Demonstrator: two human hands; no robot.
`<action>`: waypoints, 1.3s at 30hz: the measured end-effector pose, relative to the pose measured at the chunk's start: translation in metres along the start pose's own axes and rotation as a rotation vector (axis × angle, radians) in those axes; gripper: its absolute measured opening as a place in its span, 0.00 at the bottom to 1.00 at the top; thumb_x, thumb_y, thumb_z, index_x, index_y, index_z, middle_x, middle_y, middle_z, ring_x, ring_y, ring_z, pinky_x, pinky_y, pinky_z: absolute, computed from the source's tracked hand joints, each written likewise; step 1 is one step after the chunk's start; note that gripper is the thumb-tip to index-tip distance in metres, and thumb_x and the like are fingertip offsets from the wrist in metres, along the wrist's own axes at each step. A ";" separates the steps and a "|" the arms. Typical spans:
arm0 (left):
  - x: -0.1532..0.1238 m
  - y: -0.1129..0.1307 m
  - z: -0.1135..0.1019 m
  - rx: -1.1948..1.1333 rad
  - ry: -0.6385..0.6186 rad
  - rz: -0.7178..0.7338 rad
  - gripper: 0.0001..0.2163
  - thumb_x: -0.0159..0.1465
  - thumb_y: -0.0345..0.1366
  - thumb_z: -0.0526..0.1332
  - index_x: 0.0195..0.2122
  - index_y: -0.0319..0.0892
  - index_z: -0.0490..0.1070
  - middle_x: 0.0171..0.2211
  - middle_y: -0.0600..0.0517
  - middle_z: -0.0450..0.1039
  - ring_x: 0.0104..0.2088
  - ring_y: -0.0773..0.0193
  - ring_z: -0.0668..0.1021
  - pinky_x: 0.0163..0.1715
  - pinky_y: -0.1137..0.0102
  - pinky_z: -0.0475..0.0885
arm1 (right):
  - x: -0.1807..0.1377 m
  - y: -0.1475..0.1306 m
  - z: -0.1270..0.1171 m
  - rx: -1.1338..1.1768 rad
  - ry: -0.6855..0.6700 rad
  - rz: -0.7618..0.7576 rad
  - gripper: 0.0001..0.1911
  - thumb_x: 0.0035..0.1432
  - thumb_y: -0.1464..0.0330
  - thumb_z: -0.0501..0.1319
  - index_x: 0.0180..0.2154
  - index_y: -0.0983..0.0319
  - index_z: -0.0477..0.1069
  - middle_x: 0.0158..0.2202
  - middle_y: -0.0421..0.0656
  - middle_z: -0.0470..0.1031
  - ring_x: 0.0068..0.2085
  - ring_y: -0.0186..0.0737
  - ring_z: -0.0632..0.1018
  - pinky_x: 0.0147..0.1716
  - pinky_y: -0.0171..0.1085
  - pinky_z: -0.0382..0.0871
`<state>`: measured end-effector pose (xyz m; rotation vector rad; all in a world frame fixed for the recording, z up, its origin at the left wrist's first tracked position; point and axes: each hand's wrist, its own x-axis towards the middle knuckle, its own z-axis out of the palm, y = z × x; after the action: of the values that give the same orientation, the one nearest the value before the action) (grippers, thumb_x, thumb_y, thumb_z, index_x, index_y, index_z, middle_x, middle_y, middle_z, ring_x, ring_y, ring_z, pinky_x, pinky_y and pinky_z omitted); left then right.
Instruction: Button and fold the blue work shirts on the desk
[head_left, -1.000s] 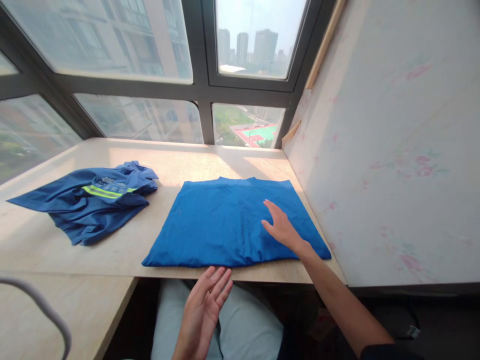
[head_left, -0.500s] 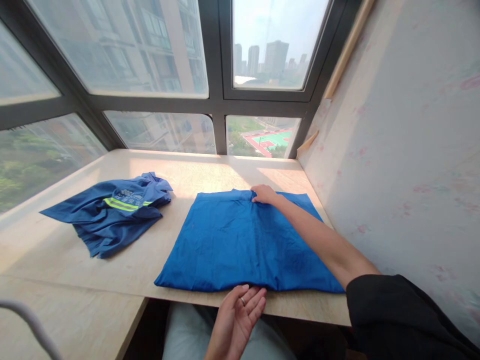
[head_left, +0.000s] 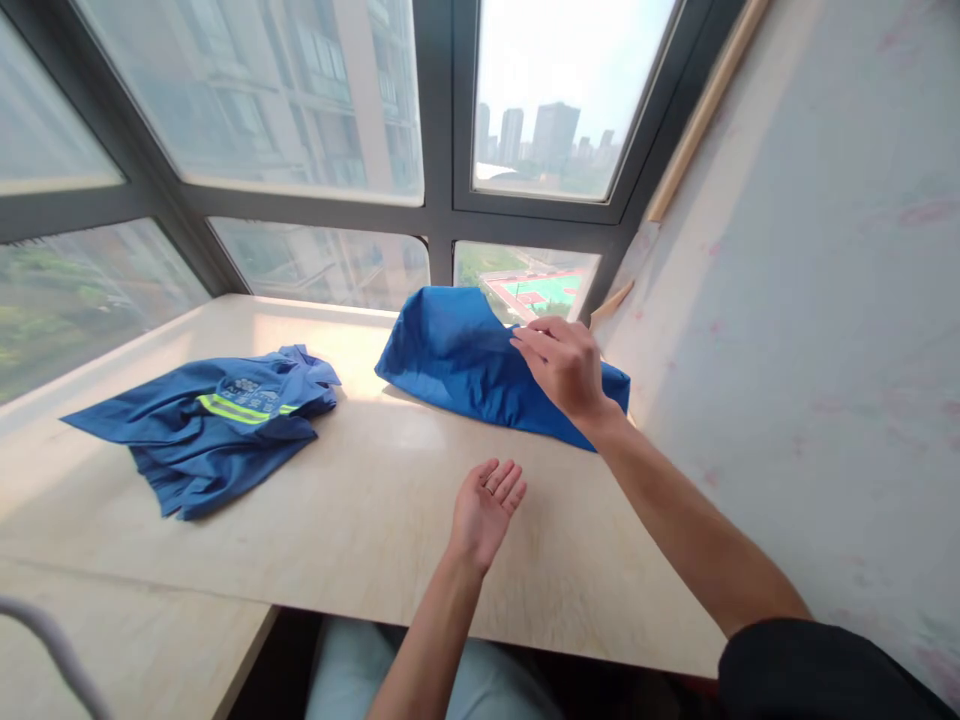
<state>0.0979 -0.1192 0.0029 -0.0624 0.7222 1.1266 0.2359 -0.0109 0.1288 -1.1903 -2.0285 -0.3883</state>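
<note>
A bright blue folded garment (head_left: 465,350) stands partly raised off the table near the window, its lower edge resting on the wood. Its exact kind cannot be made out. My right hand (head_left: 564,362) pinches the garment's upper edge between thumb and fingers, hiding part of its right side. In front of the garment, my left hand (head_left: 486,512) is held palm up over the table, fingers stretched, with a ring on one finger. It touches no cloth. At the left lies a crumpled dark blue shirt (head_left: 225,410) with a collar, yellow-green stripes and pale printing.
The pale wooden table (head_left: 360,530) reaches to the framed windows (head_left: 439,215). A wall with floral paper (head_left: 787,330) bounds the right side. A grey cable or tube (head_left: 52,645) curves at the lower left. My legs (head_left: 480,685) are below the table's front edge.
My right hand has lifted the blue garment and carried it away toward the window. From the garment's near edge, my left hand has moved forward over bare wood.
</note>
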 end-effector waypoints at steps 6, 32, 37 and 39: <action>-0.055 0.007 -0.043 -0.064 -0.119 0.121 0.23 0.66 0.53 0.54 0.48 0.39 0.73 0.54 0.39 0.74 0.58 0.49 0.73 0.56 0.54 0.70 | -0.127 -0.091 -0.025 0.331 -0.702 -0.227 0.07 0.57 0.71 0.65 0.28 0.56 0.78 0.30 0.42 0.78 0.28 0.38 0.75 0.30 0.38 0.62; -0.098 -0.031 -0.085 0.282 -0.023 0.197 0.21 0.49 0.50 0.73 0.31 0.36 0.75 0.30 0.51 0.77 0.30 0.67 0.76 0.32 0.73 0.72 | -0.210 -0.134 -0.030 0.534 -0.325 0.299 0.10 0.65 0.70 0.59 0.44 0.57 0.78 0.45 0.48 0.79 0.48 0.46 0.77 0.50 0.47 0.73; -0.099 -0.034 -0.084 0.356 -0.020 0.231 0.20 0.51 0.51 0.72 0.28 0.37 0.73 0.25 0.55 0.72 0.27 0.70 0.72 0.31 0.74 0.70 | -0.217 -0.138 -0.031 0.520 -0.290 0.304 0.14 0.60 0.68 0.65 0.48 0.58 0.76 0.50 0.49 0.77 0.52 0.49 0.75 0.52 0.49 0.72; -0.098 -0.036 -0.084 0.397 -0.041 0.238 0.21 0.51 0.52 0.72 0.29 0.37 0.74 0.27 0.53 0.74 0.29 0.68 0.74 0.33 0.72 0.71 | -0.219 -0.137 -0.031 0.557 -0.249 0.340 0.09 0.62 0.70 0.63 0.44 0.57 0.78 0.47 0.48 0.78 0.50 0.47 0.76 0.51 0.47 0.73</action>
<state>0.0635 -0.2468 -0.0191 0.3902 0.9217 1.1859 0.1982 -0.2366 0.0053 -1.2258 -1.8999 0.4850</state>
